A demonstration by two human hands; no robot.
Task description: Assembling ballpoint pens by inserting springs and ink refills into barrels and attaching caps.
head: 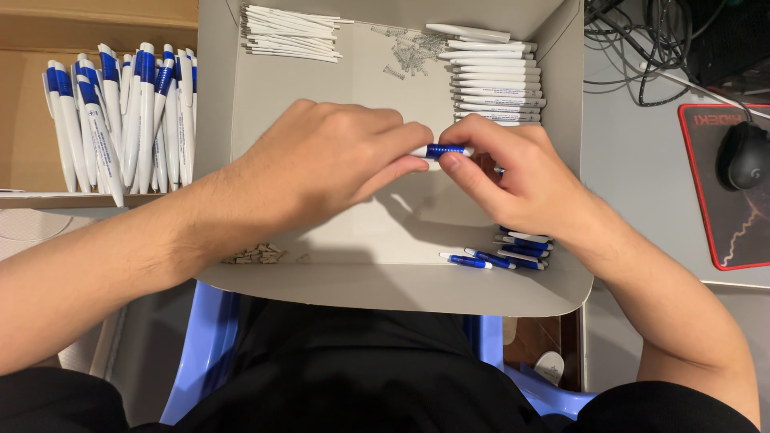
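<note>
A blue and white pen sits between the two hands, held level above the middle of a shallow cardboard tray. The left hand pinches one end of it, fingers curled and pressed together around the white part. The right hand grips the other end, thumb under the blue grip and the other fingers closed over it.

Inside the tray, white pen barrels are stacked in a row by the far right corner, with a scatter of small metal springs just beside them. Thin white refills lie in a bundle at the far left corner. A few blue clips are heaped near the near right corner, and small pale bits sit at the near left edge.

Left of the tray, finished pens lie in an open box. On the grey worktop to the right are a black mouse on a red-edged mat, and tangled cables at the far edge.
</note>
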